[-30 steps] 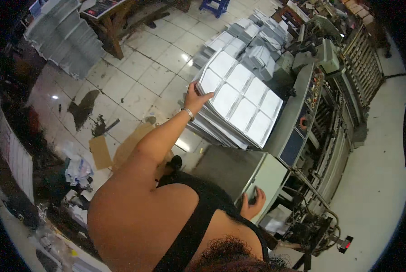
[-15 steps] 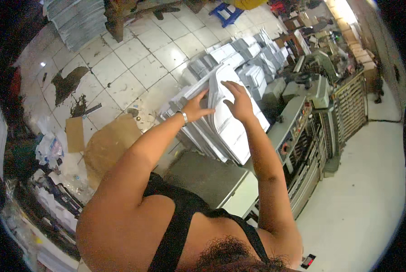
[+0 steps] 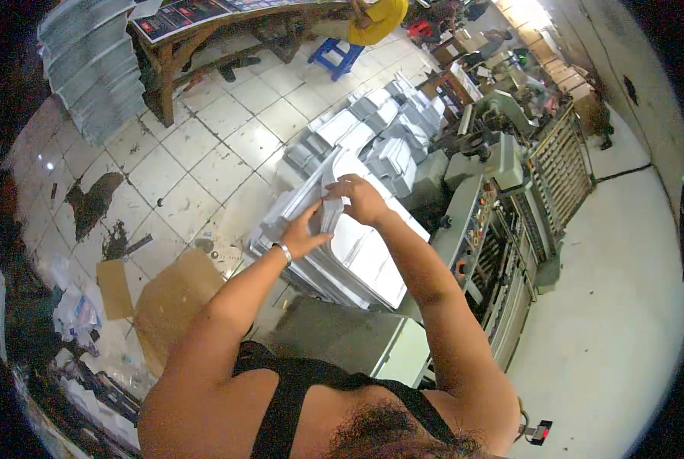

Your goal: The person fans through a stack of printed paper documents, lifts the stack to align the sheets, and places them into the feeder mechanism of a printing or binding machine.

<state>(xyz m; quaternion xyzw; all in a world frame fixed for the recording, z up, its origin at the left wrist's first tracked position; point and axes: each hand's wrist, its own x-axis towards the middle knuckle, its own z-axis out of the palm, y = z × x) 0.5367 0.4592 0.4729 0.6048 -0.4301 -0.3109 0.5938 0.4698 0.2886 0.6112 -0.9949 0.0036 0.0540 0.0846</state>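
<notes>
A tall stack of white paper sheets (image 3: 368, 264) stands in front of me, its upper sheets bent up in a thick curled sheaf. My left hand (image 3: 302, 236), with a metal band at the wrist, grips the sheaf's left edge between fingers and thumb. At the sheaf's top edge, my right hand (image 3: 361, 200) has its fingers bent over the paper, pinching it. Its fingertips are partly hidden. Just nearer to me than the stack is a grey-topped cabinet (image 3: 326, 333).
Beyond the stack stand more paper piles (image 3: 391, 164). A machine with a knobbed panel (image 3: 472, 222) runs along the right. Brown cardboard (image 3: 175, 294) lies on the tiled floor at left. Farther off are a wooden table (image 3: 162, 57), a blue stool (image 3: 334, 57) and a person in yellow (image 3: 378, 21).
My view has shifted, so the stack sits lower and more to the left. The right fingers, spread before, have bent onto the paper, and the left hand has closed on the sheaf.
</notes>
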